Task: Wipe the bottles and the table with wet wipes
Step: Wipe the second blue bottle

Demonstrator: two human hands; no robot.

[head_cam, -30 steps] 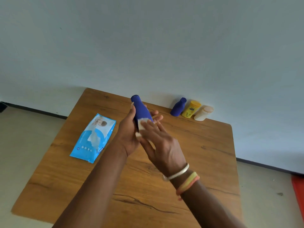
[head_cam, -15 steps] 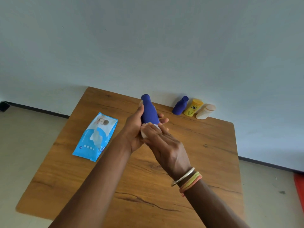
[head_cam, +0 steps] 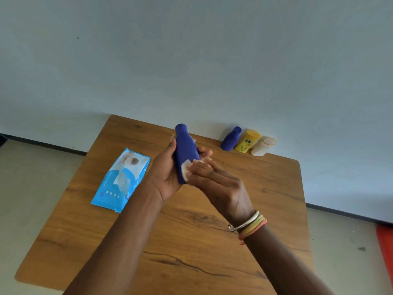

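Note:
My left hand [head_cam: 164, 173] grips a tall dark blue bottle [head_cam: 185, 147] above the middle of the wooden table [head_cam: 191, 241], its cap pointing up and away. My right hand [head_cam: 221, 184] presses a small white wet wipe [head_cam: 185, 169] against the bottle's lower side with straight fingers. A small blue bottle [head_cam: 230, 139], a yellow bottle [head_cam: 247, 141] and a cream white bottle [head_cam: 262, 146] stand in a row at the table's back edge by the wall.
A light blue pack of wet wipes [head_cam: 121, 179] lies flat on the table's left part, a wipe poking from its opening. The pale wall rises right behind the table. An orange-red object [head_cam: 386, 248] lies on the floor at the far right.
The wipe under my right hand has slid along the blue bottle's lower side. My left hand has kept its grip and shifted the bottle a little.

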